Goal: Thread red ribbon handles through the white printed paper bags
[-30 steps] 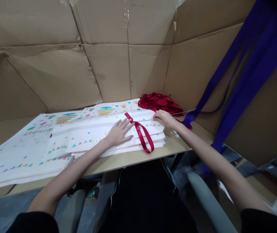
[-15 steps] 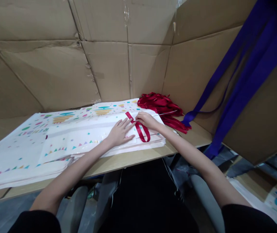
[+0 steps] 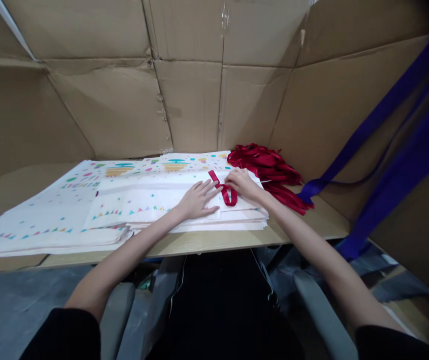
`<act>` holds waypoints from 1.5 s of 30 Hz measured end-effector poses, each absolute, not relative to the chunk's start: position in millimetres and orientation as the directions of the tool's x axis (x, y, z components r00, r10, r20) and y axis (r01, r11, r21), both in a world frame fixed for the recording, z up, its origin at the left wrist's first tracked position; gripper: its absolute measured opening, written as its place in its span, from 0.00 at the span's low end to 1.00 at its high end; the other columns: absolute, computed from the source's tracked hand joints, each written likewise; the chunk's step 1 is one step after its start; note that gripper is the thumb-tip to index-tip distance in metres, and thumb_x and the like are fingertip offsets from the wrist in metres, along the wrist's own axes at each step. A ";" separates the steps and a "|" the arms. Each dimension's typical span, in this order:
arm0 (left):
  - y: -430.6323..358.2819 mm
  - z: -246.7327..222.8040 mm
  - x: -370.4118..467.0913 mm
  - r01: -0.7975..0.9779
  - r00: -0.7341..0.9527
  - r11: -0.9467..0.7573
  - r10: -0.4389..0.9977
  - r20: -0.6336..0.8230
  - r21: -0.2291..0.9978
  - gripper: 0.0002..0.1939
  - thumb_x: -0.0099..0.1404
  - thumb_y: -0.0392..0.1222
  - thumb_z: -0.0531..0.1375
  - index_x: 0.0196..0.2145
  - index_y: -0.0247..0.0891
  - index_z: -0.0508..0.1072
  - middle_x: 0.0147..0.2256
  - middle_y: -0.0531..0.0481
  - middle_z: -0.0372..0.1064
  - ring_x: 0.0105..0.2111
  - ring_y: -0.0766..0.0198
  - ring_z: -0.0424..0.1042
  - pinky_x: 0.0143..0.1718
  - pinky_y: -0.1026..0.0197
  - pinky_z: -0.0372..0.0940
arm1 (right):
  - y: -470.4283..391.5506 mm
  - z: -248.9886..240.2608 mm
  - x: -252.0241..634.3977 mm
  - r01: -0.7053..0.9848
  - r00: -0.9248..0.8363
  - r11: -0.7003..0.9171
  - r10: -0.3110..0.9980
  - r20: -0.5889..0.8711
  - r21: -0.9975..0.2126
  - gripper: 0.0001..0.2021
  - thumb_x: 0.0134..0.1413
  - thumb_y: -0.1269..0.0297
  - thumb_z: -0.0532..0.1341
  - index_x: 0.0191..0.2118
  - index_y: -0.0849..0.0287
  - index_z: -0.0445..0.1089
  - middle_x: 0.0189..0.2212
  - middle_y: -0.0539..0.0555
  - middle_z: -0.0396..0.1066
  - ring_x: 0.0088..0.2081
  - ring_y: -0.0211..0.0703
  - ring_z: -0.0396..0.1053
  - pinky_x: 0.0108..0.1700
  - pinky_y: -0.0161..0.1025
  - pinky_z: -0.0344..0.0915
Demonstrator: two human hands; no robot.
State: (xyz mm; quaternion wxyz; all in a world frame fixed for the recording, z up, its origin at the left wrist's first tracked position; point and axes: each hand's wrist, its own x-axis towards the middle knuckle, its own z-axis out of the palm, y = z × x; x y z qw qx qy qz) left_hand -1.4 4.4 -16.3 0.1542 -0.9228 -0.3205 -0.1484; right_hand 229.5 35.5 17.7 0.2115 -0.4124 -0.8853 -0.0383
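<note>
Red ribbon: best kept untwisted
Left hand: fingers spread apart
Right hand: curled nearby; grip cannot be told

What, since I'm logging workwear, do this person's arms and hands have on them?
The left sleeve and right sleeve are black, with no print visible, and leave the forearms bare. The left hand and right hand are ungloved; no watch or bracelet shows.

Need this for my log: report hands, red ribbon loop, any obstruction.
Left hand spread on stacked white printed sheets. Right hand at looped red satin ribbon, grip unclear. Tangled red ribbon pile beyond, not between hands.
</note>
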 end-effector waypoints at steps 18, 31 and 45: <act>3.7 -16.0 -4.1 0.650 0.737 -0.743 0.565 0.371 -0.161 0.40 0.68 0.63 0.44 0.66 0.29 0.48 0.64 0.38 0.50 0.65 0.51 0.46 0.63 0.51 0.42 | 37.3 17.3 222.0 0.739 -0.548 0.651 0.730 0.408 -0.172 0.11 0.61 0.67 0.51 0.31 0.58 0.68 0.34 0.57 0.70 0.42 0.51 0.62 0.47 0.49 0.53; 3.2 -15.9 -4.3 0.645 0.741 -0.745 0.555 0.377 -0.169 0.40 0.68 0.63 0.43 0.66 0.30 0.49 0.65 0.40 0.48 0.65 0.52 0.45 0.64 0.51 0.42 | -2.3 2.6 242.6 0.650 -0.552 0.737 0.624 0.554 -0.183 0.16 0.52 0.56 0.63 0.46 0.56 0.70 0.47 0.59 0.66 0.49 0.53 0.60 0.52 0.50 0.55; 3.1 -16.5 -5.2 0.647 0.741 -0.743 0.559 0.373 -0.171 0.40 0.68 0.63 0.43 0.66 0.30 0.49 0.65 0.41 0.47 0.65 0.51 0.45 0.64 0.51 0.41 | 11.5 14.8 228.4 0.672 -0.419 0.700 0.629 0.655 -0.243 0.06 0.56 0.67 0.55 0.31 0.57 0.69 0.31 0.55 0.70 0.34 0.44 0.66 0.38 0.40 0.60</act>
